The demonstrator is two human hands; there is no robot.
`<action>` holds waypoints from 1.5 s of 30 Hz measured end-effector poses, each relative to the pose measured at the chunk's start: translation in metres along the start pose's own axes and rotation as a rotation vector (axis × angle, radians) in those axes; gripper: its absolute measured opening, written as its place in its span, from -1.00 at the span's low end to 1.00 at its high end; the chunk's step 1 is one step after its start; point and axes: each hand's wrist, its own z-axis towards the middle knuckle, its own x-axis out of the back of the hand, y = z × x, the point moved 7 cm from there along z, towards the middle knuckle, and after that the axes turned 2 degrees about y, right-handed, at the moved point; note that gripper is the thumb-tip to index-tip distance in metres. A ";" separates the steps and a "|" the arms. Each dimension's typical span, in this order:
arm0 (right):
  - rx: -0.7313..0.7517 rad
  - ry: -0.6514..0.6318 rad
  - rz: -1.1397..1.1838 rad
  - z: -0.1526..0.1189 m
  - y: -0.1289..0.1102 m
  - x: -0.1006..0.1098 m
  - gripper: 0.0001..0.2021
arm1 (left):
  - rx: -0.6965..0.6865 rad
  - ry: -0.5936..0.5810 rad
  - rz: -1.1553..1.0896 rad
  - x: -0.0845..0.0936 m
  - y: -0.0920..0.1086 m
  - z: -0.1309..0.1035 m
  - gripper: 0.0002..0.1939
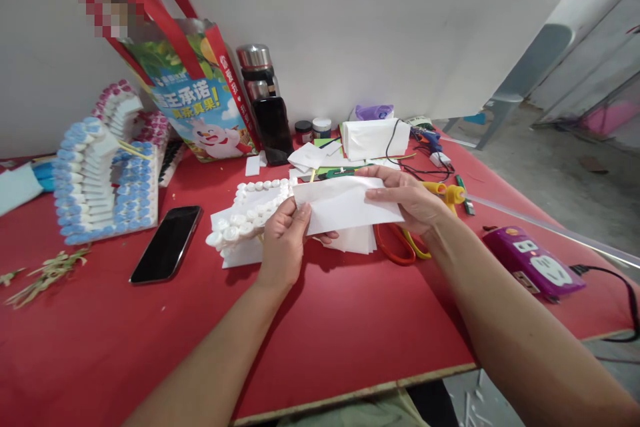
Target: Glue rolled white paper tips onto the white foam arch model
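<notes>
A white rectangular sheet (345,203) is held flat above the red table (320,320) by both hands. My left hand (285,237) pinches its left end, thumb on top. Its right end sits in my right hand (407,197), fingers along the upper edge. Just left of the sheet lies a white piece edged with white bottle caps (245,213). More white sheets (355,240) lie under the held one.
A black phone (167,243) lies to the left, beside a blue-and-white cap model (100,180). Scissors (400,243), a yellow glue gun (450,195) and a purple power strip (533,263) sit to the right. A red bag (200,100), flask (257,70) and tissue pack (373,137) stand behind.
</notes>
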 end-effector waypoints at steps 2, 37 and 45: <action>-0.028 0.004 0.013 0.000 0.002 0.000 -0.54 | -0.056 0.051 0.064 0.003 0.006 -0.002 -0.73; 0.236 -0.028 0.033 0.000 -0.011 -0.003 -0.93 | -0.059 0.007 -0.043 0.002 0.018 -0.002 -0.93; 0.196 0.009 0.094 0.000 -0.011 -0.001 -0.91 | -0.055 -0.007 0.069 0.003 0.013 -0.005 -0.90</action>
